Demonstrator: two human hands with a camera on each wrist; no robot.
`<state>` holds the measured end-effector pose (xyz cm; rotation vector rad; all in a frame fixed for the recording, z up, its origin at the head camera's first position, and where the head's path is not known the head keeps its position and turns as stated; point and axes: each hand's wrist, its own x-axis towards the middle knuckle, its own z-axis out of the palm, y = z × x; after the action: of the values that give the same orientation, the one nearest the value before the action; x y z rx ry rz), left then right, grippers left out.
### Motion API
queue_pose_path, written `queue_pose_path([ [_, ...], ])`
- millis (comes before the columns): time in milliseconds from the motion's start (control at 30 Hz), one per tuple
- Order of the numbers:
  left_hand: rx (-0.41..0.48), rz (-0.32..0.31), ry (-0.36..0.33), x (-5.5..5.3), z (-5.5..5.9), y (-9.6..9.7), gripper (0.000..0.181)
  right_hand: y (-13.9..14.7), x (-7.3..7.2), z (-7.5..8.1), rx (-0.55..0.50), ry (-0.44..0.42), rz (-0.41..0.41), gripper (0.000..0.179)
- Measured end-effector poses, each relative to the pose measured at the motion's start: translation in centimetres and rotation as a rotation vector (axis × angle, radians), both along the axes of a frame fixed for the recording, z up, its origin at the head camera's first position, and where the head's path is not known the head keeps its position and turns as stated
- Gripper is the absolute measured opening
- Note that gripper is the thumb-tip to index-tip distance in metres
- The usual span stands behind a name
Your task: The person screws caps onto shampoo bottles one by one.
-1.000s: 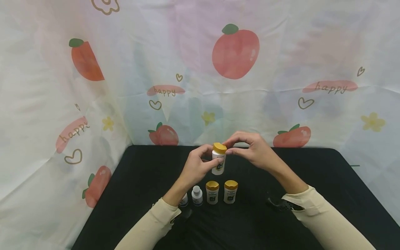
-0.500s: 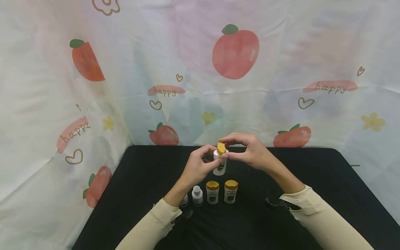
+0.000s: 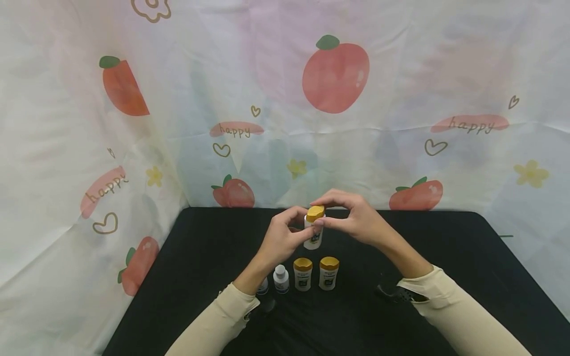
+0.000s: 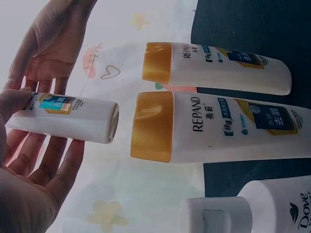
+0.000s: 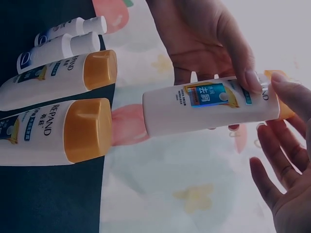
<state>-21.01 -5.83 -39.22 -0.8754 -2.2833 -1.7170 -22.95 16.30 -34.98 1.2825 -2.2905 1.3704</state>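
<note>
A white shampoo bottle (image 3: 313, 243) with a gold cap (image 3: 315, 213) is held upright above the black table. My left hand (image 3: 279, 236) grips its body, thumb across the front label. From the right, my right hand (image 3: 356, 216) pinches the cap between thumb and fingers; the cap looks turned slightly against the body. In the right wrist view the bottle's blue label (image 5: 209, 95) shows, while the hand there hides part of the gold cap (image 5: 285, 108). In the left wrist view, the left fingers (image 4: 58, 162) lie beneath the bottle (image 4: 82, 119).
Below the hands, two more gold-capped shampoo bottles stand on the black table (image 3: 378, 326), one left (image 3: 303, 275) and one right (image 3: 329, 273). Left of them is a white-capped Dove bottle (image 3: 281, 280), with another (image 3: 262, 286) partly behind the left forearm. A printed curtain (image 3: 276, 74) hangs behind.
My right hand has shifted slightly left and now has its fingers across the cap. The cap turned, looking narrow half a second ago and wider now. The left hand has barely moved.
</note>
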Motion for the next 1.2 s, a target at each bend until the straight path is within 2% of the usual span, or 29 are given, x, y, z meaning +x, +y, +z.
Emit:
queue_pose_path([
  [267, -0.012, 0.004, -0.003, -0.2, -0.1, -0.3, 0.019, -0.6, 1.6, 2.0, -0.013, 0.034, 0.003, 0.035],
  [367, -0.010, 0.011, -0.003, -0.2, -0.1, -0.4, 0.020, -0.6, 1.9, 2.3, -0.016, 0.033, -0.004, 0.034],
  [600, 0.013, 0.006, -0.010, -0.4, -0.3, -0.7, 0.023, 0.4, -0.1, 0.0, -0.030, 0.040, 0.009, 0.038],
  [933, 0.006, 0.000, -0.026, -0.3, -0.2, -0.8, 0.025, 0.4, -0.5, -0.4, -0.059, 0.050, -0.019, 0.041],
  [1100, 0.002, -0.002, -0.014, -0.3, -0.2, -0.7, 0.025, 0.1, -0.5, -0.4, -0.044, 0.072, -0.023, 0.045],
  [1200, 0.008, -0.006, -0.008, -0.3, -0.2, -0.6, 0.025, -0.1, -0.4, -0.2, -0.028, 0.052, -0.011, 0.046],
])
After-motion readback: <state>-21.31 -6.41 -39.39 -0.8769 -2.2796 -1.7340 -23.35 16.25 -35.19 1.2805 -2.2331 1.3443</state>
